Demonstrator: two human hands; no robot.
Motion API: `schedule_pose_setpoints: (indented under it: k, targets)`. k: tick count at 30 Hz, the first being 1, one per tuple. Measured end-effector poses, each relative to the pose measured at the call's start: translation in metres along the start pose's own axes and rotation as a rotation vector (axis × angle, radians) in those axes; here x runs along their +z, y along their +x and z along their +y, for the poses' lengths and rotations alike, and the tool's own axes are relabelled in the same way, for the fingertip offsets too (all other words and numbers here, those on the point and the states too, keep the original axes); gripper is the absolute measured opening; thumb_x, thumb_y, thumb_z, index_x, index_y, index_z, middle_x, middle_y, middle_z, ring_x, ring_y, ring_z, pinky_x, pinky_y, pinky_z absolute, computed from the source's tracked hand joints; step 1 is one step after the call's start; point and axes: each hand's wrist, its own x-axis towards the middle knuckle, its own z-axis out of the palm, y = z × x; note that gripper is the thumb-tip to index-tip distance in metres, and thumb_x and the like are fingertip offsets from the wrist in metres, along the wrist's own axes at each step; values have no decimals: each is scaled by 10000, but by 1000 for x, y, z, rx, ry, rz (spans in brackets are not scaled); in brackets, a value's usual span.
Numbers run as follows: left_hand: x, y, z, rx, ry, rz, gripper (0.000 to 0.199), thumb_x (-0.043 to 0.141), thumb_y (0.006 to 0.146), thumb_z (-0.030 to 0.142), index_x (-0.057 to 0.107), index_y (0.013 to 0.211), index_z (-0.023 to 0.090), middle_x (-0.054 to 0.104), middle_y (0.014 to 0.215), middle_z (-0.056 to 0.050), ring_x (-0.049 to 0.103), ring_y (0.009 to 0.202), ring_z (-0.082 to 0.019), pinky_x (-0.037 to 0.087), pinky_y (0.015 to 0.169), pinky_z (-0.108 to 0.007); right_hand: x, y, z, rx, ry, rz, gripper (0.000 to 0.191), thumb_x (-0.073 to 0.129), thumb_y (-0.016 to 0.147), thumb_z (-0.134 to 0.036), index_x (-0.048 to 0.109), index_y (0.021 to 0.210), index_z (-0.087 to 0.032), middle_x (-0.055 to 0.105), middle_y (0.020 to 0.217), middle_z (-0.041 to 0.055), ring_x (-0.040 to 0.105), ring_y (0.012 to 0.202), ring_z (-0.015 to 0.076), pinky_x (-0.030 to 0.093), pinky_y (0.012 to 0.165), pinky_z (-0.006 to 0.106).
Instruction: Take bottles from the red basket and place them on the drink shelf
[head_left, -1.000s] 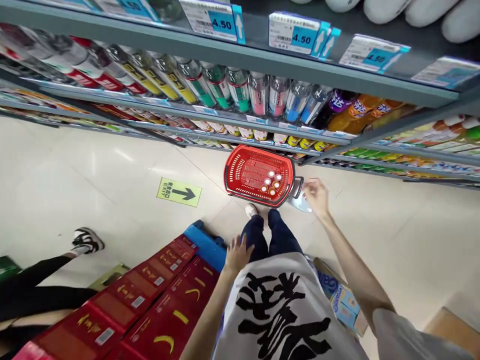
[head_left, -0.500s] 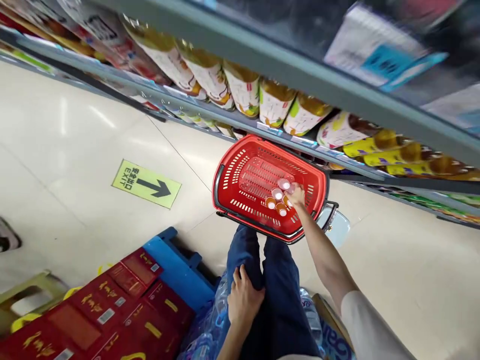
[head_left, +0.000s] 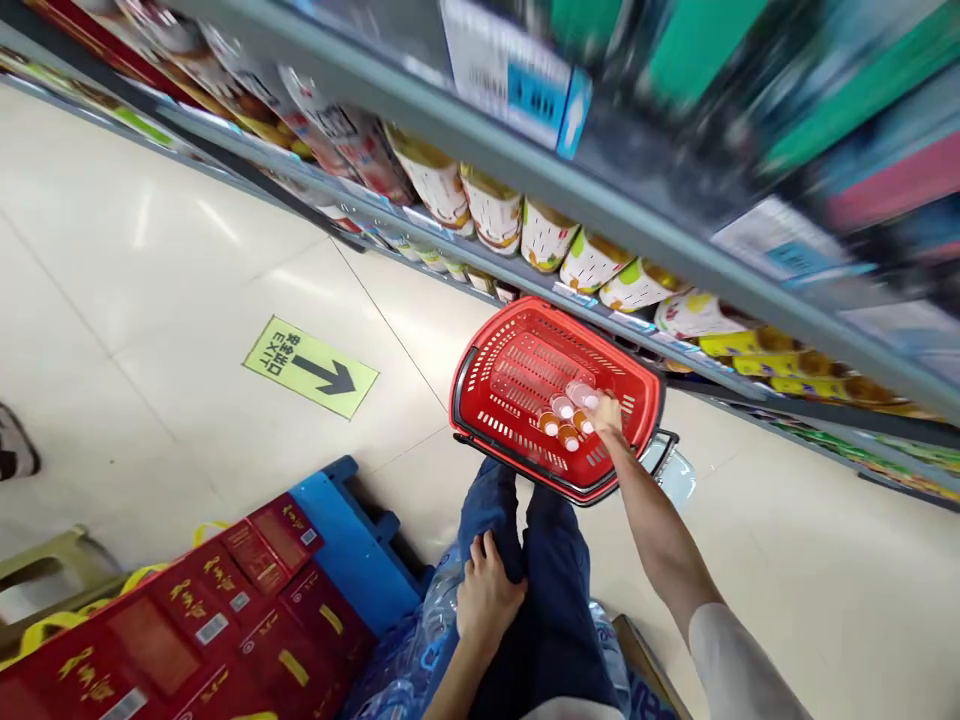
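Note:
A red shopping basket (head_left: 517,330) with black handles stands on the floor before the shelf. Inside it, near its right end, several small bottles with white caps (head_left: 568,438) are grouped, some orange and some pale pink. My right hand (head_left: 609,414) reaches into the basket, its fingers closed round the top of a pale pink bottle (head_left: 582,394). Its fingertips are partly hidden. Resting on my left knee, my left hand (head_left: 486,590) has its fingers spread and holds nothing.
Shelves of bottles (head_left: 495,215) run across the top. Red boxes (head_left: 187,610) sit beside a blue pallet (head_left: 360,540) at lower left. Bottled water packs (head_left: 409,660) lie by my legs. A floor sign (head_left: 311,367) and a person's shoe (head_left: 15,445) are at left.
The view has shifted, so the basket appears slightly lower and further right. My right hand stays at the pale pink bottle, and my left hand remains on the knee.

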Motion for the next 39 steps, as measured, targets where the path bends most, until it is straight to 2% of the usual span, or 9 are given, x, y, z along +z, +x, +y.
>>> schedule_pose_setpoints:
  k: [3, 6, 10, 14, 19, 23, 29, 35, 39]
  targets:
    - [-4, -10, -3, 33, 56, -10, 899, 665, 858, 339, 264, 1601, 28, 362, 1596, -311, 569, 1308, -397, 505, 978, -425, -63, -62, -16, -100, 36, 59, 328, 742, 798, -253, 729, 1119, -185, 696, 1232, 125, 661, 1064, 252, 513, 953, 324]
    - [-25, -31, -5, 128, 92, 5, 845, 618, 868, 245, 273, 1600, 0, 373, 1582, -338, 509, 1371, -436, 483, 1026, -490, -133, -136, -32, -186, 99, 133, 308, 732, 774, -263, 740, 1073, -192, 702, 1127, 90, 686, 949, 227, 546, 882, 320]
    - [-86, -78, 2, 417, -230, -4, 831, 635, 754, 107, 400, 1550, 59, 469, 1528, -303, 469, 1415, -451, 386, 1137, -587, -229, -244, -57, -337, 207, 241, 296, 731, 737, -282, 761, 1019, -196, 678, 956, 53, 670, 772, 189, 568, 789, 331]
    - [-159, -126, 25, 676, -573, -24, 946, 697, 757, 137, 294, 1612, 166, 509, 1519, -214, 566, 1348, -332, 456, 1131, -499, -329, -347, -89, -533, 314, 368, 303, 748, 746, -307, 779, 1031, -207, 668, 906, 53, 650, 754, 188, 568, 747, 348]
    - [-226, -185, 72, 1086, -1029, -202, 1136, 889, 621, 190, 322, 1601, 284, 395, 1619, -198, 513, 1405, -349, 523, 1062, -510, -436, -437, -124, -628, 497, 514, 265, 809, 745, -322, 788, 989, -221, 632, 827, 26, 607, 676, 150, 548, 646, 309]
    - [-256, -246, 105, 1375, -1178, -290, 896, 927, 634, 252, 541, 1437, 151, 572, 1475, -201, 549, 1370, -368, 427, 1165, -520, -496, -468, -143, -650, 712, 608, 294, 867, 709, -371, 781, 935, -205, 628, 838, 30, 623, 675, 145, 538, 586, 280]
    - [-275, -323, 120, 1423, -1251, -449, 990, 948, 644, 284, 477, 1508, 176, 561, 1500, -206, 558, 1374, -359, 474, 1141, -502, -557, -477, -162, -648, 775, 777, 259, 821, 772, -433, 771, 845, -189, 641, 816, 45, 614, 682, 149, 506, 596, 283]
    - [-296, -365, 111, 1485, -1197, -490, 1113, 912, 724, 367, 286, 1637, 266, 516, 1543, -200, 627, 1295, -348, 595, 981, -423, -586, -484, -175, -677, 863, 838, 337, 846, 714, -490, 753, 788, -175, 622, 780, 39, 563, 648, 136, 470, 572, 279]
    - [-308, -376, 106, 1476, -1172, -497, 1136, 909, 729, 384, 247, 1648, 299, 493, 1564, -186, 687, 1179, -316, 626, 894, -388, -594, -494, -181, -658, 880, 781, 396, 829, 700, -540, 700, 783, -175, 638, 778, 42, 567, 670, 150, 481, 599, 286]
